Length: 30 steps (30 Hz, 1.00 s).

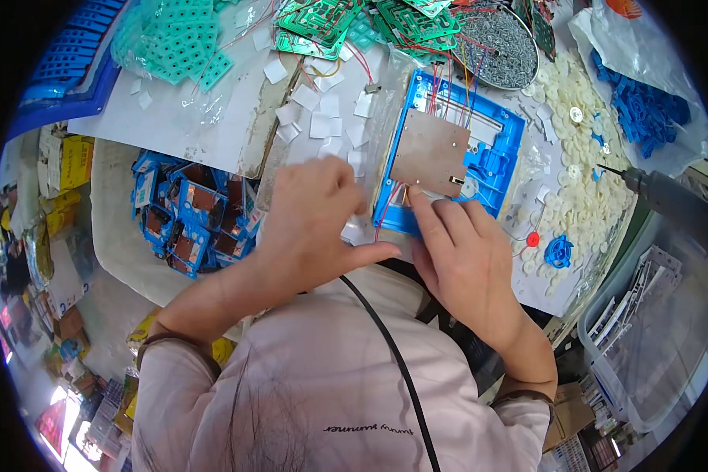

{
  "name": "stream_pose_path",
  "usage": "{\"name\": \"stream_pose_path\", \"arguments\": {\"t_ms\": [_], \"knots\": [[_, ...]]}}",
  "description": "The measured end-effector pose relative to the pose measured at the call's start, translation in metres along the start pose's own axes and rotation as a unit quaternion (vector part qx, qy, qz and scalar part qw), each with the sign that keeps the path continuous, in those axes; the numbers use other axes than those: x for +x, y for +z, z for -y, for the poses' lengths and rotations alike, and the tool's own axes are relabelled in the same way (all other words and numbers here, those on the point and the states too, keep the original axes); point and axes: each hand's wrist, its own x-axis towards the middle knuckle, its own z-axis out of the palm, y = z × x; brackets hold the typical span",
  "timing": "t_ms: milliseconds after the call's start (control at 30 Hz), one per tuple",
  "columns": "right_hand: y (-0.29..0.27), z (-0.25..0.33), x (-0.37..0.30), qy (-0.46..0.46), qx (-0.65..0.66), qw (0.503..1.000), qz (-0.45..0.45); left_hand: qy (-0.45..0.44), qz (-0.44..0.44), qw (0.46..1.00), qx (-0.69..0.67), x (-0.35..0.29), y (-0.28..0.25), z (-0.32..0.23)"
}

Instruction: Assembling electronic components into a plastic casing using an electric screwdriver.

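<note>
A blue plastic housing (pixel 505 141) lies on the table before me, with a brown circuit board (pixel 430 149) over its left part. Red, white and dark wires run from the board's far side, and a few more come out at its near left corner. My right hand (pixel 472 256) grips the housing's near edge; its index fingertip touches near the board's lower edge beside the wires, and the thumb is partly hidden. To the left of the housing, my left hand (pixel 307 216) hovers with fingers bent and thumb stretched apart, nothing visible between them.
Green circuit boards (pixel 315 27) and a round tray of small screws (pixel 499 51) stand at the back. White discs (pixel 574 157), blue parts (pixel 649 110) and an electric screwdriver (pixel 672 197) are right. At left sits a bin (pixel 118 228) of assembled blue units. White paper squares (pixel 325 124) lie mid-table.
</note>
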Motion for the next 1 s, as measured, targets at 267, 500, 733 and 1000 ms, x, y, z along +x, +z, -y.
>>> {"name": "stream_pose_path", "arguments": {"t_ms": [267,500,733,1000], "knots": [[0.0,0.007,0.001,-0.018,-0.085,0.995,0.056,-0.133,0.098,0.949,-0.269,-0.003,-0.014,0.009],[-0.001,0.017,0.007,0.005,-0.116,0.991,0.071,-0.059,0.123,0.907,-0.398,0.057,-0.014,-0.003],[-0.035,-0.019,-0.016,0.015,0.136,0.99,-0.016,0.115,0.138,0.946,-0.269,0.066,0.004,-0.019],[-0.014,-0.014,-0.038,0.183,0.223,0.943,-0.166,0.166,0.148,0.943,-0.247,0.061,0.016,-0.023]]}}
